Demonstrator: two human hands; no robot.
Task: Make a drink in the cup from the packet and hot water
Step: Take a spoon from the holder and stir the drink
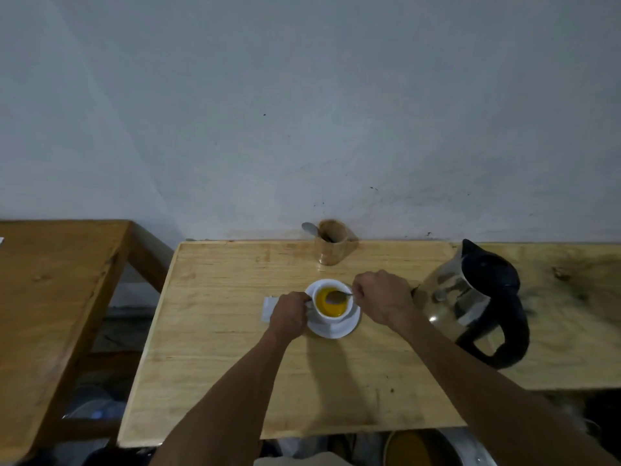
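A white cup [349, 306] full of orange-yellow liquid stands on a white saucer [336, 329] in the middle of the light wooden table [235, 364]. My left hand [288, 317] grips the cup's handle on its left side. My right hand [381, 299] pinches the handle of a metal spoon [336, 295], whose bowl sits over the liquid. A white packet [268, 308] lies flat on the table just left of my left hand, partly hidden by it. A steel kettle [470, 307] with a black lid and handle stands to the right of the cup.
A wooden holder [331, 245] with a spoon in it stands at the back edge by the wall. A darker wooden table [50, 297] is on the left across a gap. Round containers [420, 449] show below the table's near edge.
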